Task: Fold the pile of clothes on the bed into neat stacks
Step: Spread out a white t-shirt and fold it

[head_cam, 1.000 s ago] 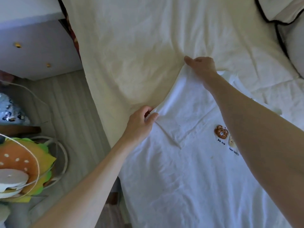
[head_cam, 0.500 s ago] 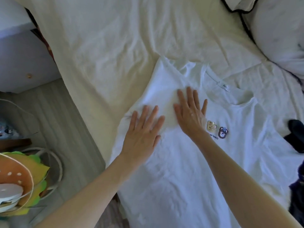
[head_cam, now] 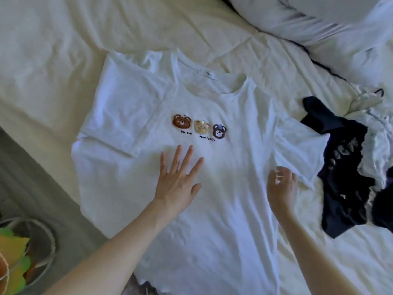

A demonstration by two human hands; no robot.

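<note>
Lying face-up on the cream-sheeted bed, the white cotton bear-print T-shirt bears the left hand, flat and splayed; the blurred right hand looks relaxed, holding nothing.

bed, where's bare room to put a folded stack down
Bare sheet lies beyond and left of the white t-shirt, up to the pillow. The right side is crowded: a dark garment and crumpled pale clothes sit beside the shirt's sleeve, near the right hand.
</note>
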